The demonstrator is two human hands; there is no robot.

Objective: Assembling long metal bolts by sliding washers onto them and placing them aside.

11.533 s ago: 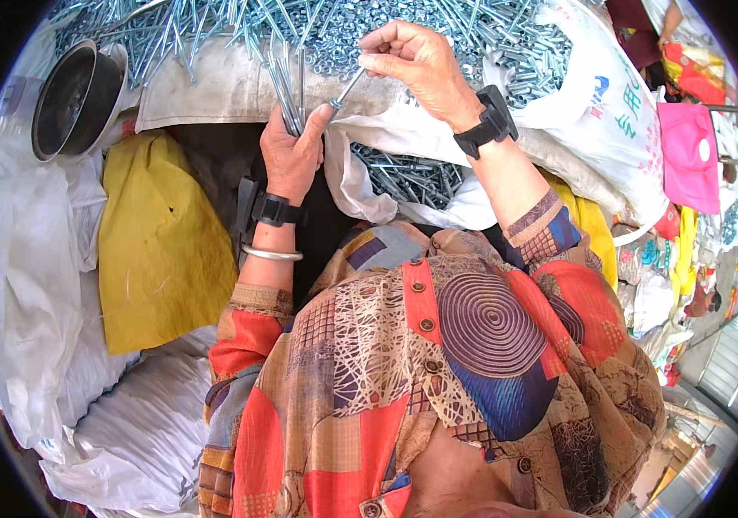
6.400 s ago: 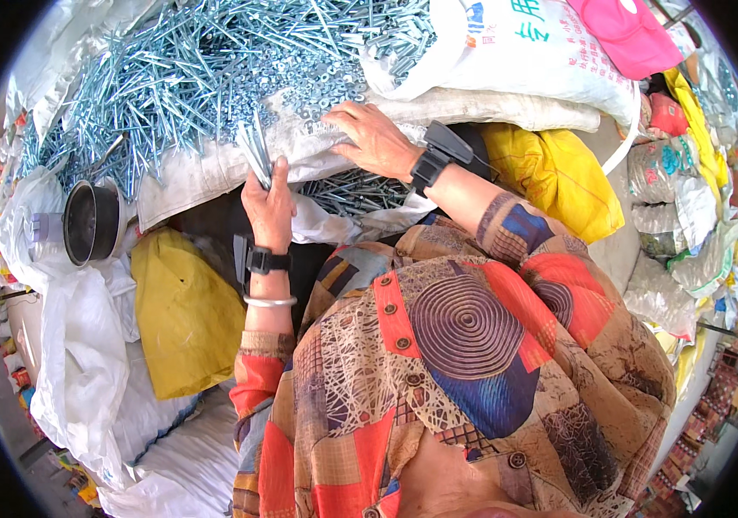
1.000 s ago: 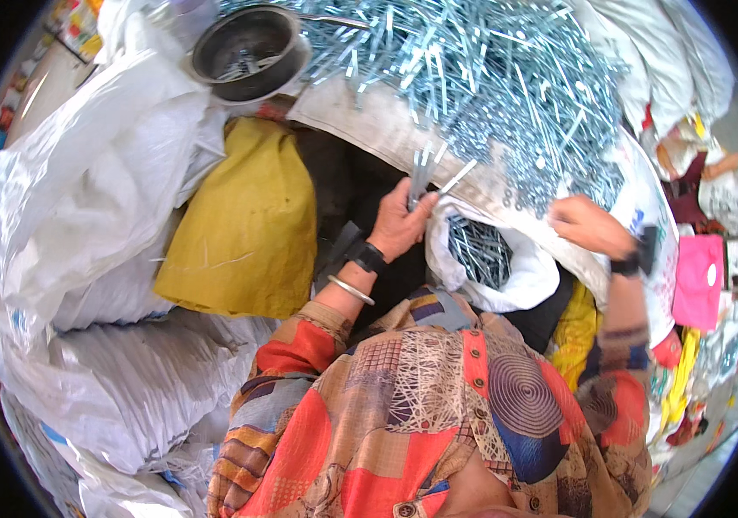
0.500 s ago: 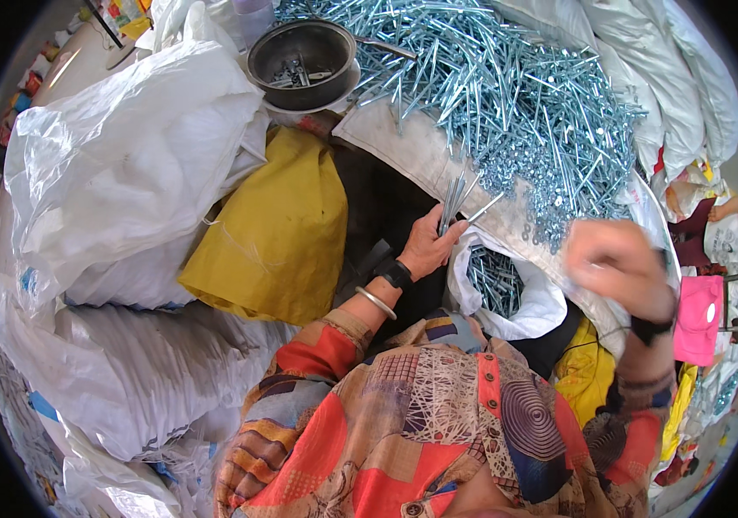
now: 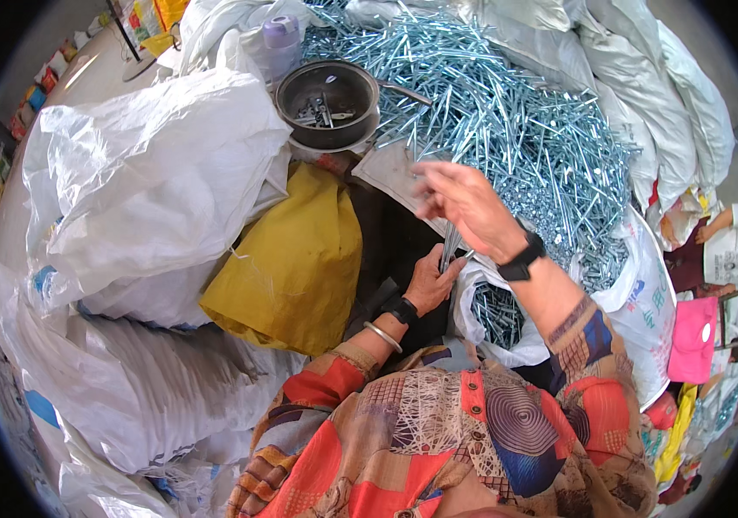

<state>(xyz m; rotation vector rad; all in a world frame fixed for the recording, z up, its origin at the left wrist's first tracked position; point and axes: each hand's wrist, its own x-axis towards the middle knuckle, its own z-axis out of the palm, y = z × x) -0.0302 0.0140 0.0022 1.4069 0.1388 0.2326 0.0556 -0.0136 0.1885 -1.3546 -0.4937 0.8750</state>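
Observation:
My left hand is closed around a small upright bundle of long thin metal bolts. Just above and to the right of it, my right hand hovers with loosely bent fingers apart; their tips are blurred, and nothing shows in them. Beyond both hands spreads a large heap of shiny bluish bolts, with small nuts or washers along its near side. Below my right wrist, a white sack with a rolled-down rim holds shorter dark metal pieces.
A dark pan with a few metal parts stands at the heap's left edge. Nearby are a yellow cloth or sack and large white sacks. A pink object and another person's arm show at far right.
My right hand has swung from the right side, over the heap's near edge, to above my left hand. The left hand still grips its bolts. The whole view has shifted slightly.

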